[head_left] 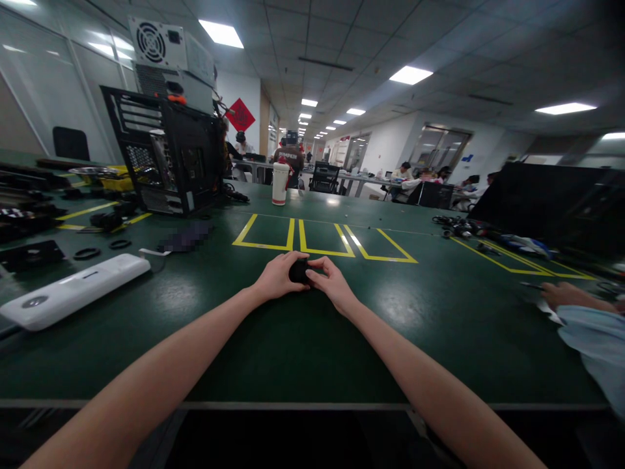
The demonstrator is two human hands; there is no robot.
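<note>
A small dark round object (298,271) is held between my two hands, low over the green table (303,352) and just in front of the yellow tape marks. My left hand (280,276) curls round its left side, thumb below and fingers above. From the right, my right hand (329,280) pinches its edge with thumb and fingers. What the object is cannot be made out.
A white device (78,286) lies at the left, with two black rings behind it. An open computer case (170,150) carries power supplies. A lidded cup (280,184) stands at the table's back. Another person's hand (576,296) is at the right, below cables.
</note>
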